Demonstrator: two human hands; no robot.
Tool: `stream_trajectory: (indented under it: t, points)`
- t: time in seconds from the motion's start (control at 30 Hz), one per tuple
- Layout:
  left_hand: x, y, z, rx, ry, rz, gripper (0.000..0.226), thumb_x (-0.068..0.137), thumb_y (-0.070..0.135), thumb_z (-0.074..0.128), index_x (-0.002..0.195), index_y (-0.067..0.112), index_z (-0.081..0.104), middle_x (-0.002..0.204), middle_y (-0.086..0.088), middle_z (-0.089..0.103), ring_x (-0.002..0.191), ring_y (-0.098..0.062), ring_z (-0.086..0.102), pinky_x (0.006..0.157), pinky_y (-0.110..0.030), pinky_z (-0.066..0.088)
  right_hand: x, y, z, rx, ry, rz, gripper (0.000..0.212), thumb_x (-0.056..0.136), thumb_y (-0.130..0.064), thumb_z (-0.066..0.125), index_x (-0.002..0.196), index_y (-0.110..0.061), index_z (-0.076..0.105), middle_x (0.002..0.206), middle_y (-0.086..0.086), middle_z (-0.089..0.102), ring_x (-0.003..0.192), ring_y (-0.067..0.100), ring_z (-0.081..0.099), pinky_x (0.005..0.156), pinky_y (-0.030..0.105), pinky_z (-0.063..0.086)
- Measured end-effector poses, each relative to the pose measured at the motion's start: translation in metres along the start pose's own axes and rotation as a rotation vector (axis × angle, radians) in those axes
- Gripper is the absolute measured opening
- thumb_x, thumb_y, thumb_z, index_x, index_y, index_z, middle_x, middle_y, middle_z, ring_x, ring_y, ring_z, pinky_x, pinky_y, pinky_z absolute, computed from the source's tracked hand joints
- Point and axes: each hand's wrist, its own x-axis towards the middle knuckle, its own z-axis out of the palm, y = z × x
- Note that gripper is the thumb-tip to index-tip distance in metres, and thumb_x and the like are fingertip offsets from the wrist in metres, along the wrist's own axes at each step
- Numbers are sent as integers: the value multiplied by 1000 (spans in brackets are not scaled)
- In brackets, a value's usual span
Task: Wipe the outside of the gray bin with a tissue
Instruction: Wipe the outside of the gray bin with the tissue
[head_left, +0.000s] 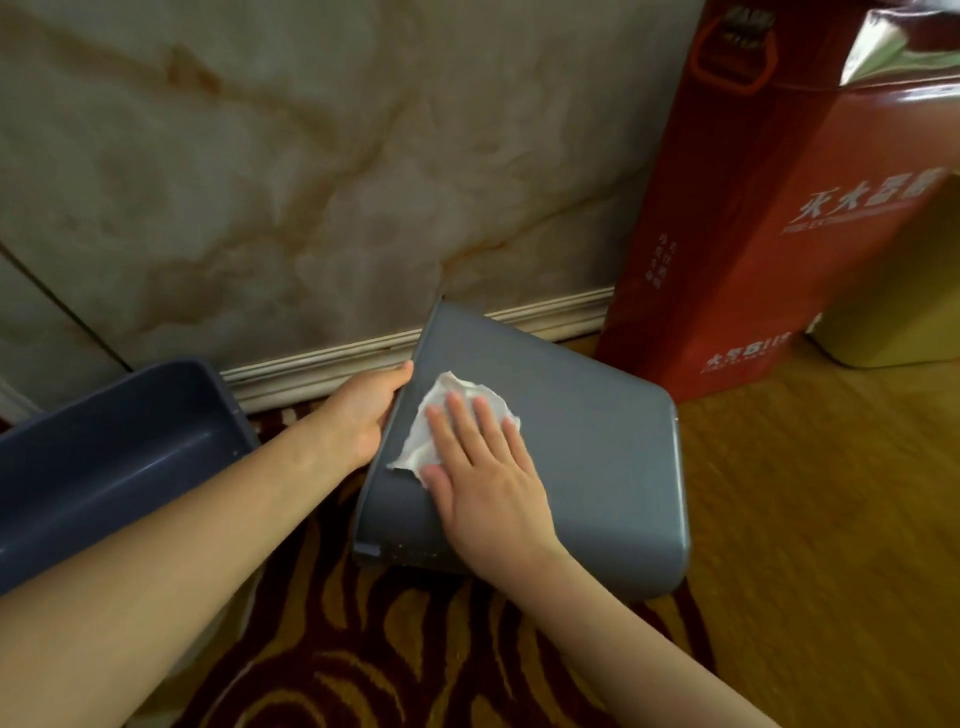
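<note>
Sideways gray bin (587, 441), right hand (485, 480) flat pressing tissue (447, 415), left hand (363, 415) grip closed on rim

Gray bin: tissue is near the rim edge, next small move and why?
Probably slide the right hand and tissue rightward across the gray bin toward its base. The tissue sits near the rim end, most of the side lies bare to its right, and the left hand braces the rim.

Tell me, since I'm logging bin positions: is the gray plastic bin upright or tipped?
Tipped: the gray plastic bin lies on its side, rim facing left, broad wall up.
</note>
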Motion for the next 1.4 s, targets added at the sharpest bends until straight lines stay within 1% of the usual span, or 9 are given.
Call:
stream_trajectory:
  t: [0.23, 0.43, 0.7, 0.77, 0.87, 0.97, 1.1, 1.2, 1.4]
  points:
    - [7, -5, -5, 134, 160, 105, 28, 92, 36, 52, 79, 15, 66, 71, -1, 73, 63, -17, 69, 55, -29, 53, -14, 99, -12, 27, -56, 557, 54, 100, -34, 20, 149, -14, 8, 158, 10, 7, 145, 24, 3, 118, 42, 6]
    - [6, -4, 3, 191, 195, 170, 27, 94, 31, 49, 79, 15, 65, 82, -2, 67, 73, -17, 63, 61, -31, 50, 26, 166, -27, 188, -78, 694, 43, 99, -20, 30, 136, 2, 30, 143, 21, 33, 132, 34, 30, 107, 43, 29]
    - [9, -12, -5, 221, 278, 172, 29, 94, 32, 50, 75, 16, 64, 77, 0, 66, 68, -15, 63, 56, -27, 48, -10, 149, -24, 43, -75, 668, 44, 101, -20, 26, 141, -5, 21, 152, 15, 22, 116, 38, 51, 71, 37, 42]
    - [9, -12, -9, 221, 276, 154, 28, 93, 33, 50, 76, 16, 64, 79, 0, 67, 70, -16, 64, 57, -28, 49, -35, 131, -20, -60, -110, 638, 45, 100, -19, 23, 143, -5, 20, 153, 16, 18, 133, 34, 36, 87, 35, 45]
    - [8, -11, -12, 184, 268, 104, 26, 92, 33, 53, 78, 14, 65, 81, -3, 69, 72, -18, 65, 59, -30, 51, -66, 103, -14, -209, -135, 513, 47, 99, -16, 18, 145, -7, 18, 156, 14, 11, 144, 30, 5, 116, 34, 16]
    - [7, -6, -12, 125, 246, 39, 23, 90, 33, 56, 88, 13, 65, 84, -4, 71, 73, -20, 67, 62, -31, 53, -77, 59, -9, -76, -80, 450, 51, 100, -22, 25, 148, -10, 11, 157, 14, 9, 145, 26, -1, 118, 34, 0]
    - [9, -1, -8, 84, 157, -14, 27, 92, 35, 52, 80, 14, 66, 54, 0, 72, 48, -14, 68, 48, -25, 54, -57, 10, 1, 36, -30, 214, 52, 98, -23, 35, 146, -15, 15, 154, 10, 10, 141, 25, -3, 114, 41, -2]
    - [4, 1, -4, 81, 119, -34, 33, 92, 37, 48, 78, 13, 66, 53, -3, 71, 48, -15, 68, 56, -28, 54, -44, -11, 2, -9, -29, 51, 57, 92, -21, 52, 143, -11, 29, 151, 13, 26, 140, 28, 15, 112, 49, 14]
    - [-9, -2, 8, 54, 120, 33, 44, 97, 40, 35, 81, 11, 64, 58, -5, 71, 48, -16, 67, 44, -20, 53, 18, 2, -8, 100, -12, -12, 50, 99, -28, 32, 144, -8, 25, 154, 13, 22, 143, 27, 14, 117, 39, 9]
